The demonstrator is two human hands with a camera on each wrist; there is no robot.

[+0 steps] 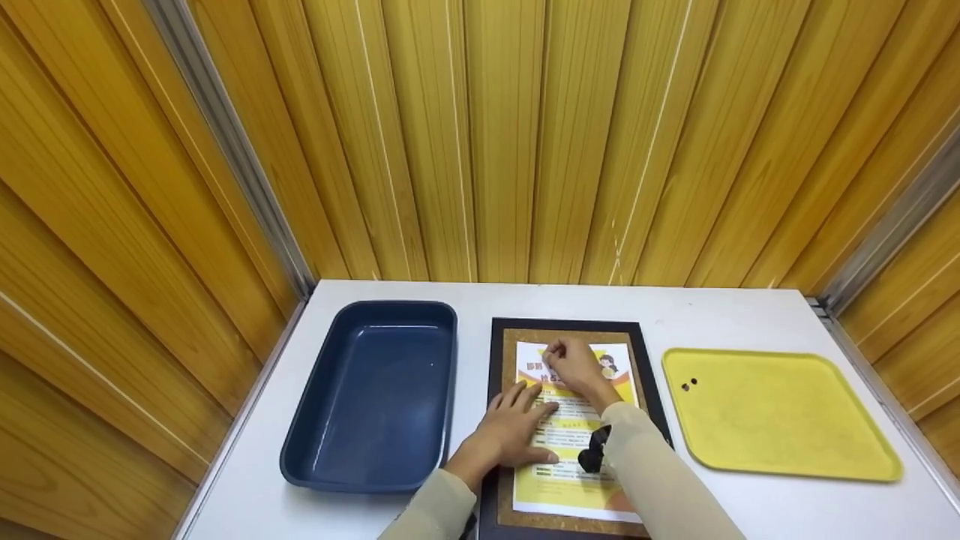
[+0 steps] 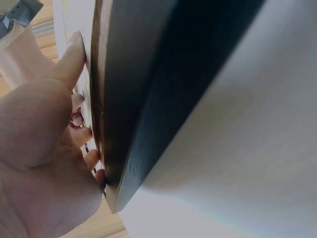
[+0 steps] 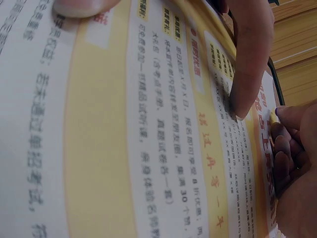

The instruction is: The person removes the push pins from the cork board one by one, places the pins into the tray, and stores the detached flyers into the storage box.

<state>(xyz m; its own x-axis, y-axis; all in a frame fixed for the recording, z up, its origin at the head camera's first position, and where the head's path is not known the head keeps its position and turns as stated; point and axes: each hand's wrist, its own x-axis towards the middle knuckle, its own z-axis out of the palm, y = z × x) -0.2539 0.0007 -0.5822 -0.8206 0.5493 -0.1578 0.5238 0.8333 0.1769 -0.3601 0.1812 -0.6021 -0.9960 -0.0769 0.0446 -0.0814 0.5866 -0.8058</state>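
A printed poster point(image 1: 570, 491) with Chinese text lies on a cork board point(image 1: 512, 499) in a black frame point(image 1: 566, 325). My left hand point(image 1: 513, 427) lies spread over the poster's left side, its fingers straight and pressing the sheet; the left wrist view shows its thumb point(image 2: 72, 62) near the frame's edge. Near the poster's top, my right hand point(image 1: 576, 366) has its fingers curled and its thumb against them. A small dark object point(image 3: 279, 111) shows at the thumb's tip, pinched there and mostly hidden, too small to tell its kind.
A deep dark blue tray point(image 1: 451, 375) stands left of the board on the white table point(image 1: 480, 300). To the right is a shallow yellow tray point(image 1: 787, 412) with a couple of small dark objects point(image 1: 690, 384) near its left edge. Wood-patterned walls point(image 1: 495, 150) enclose the table.
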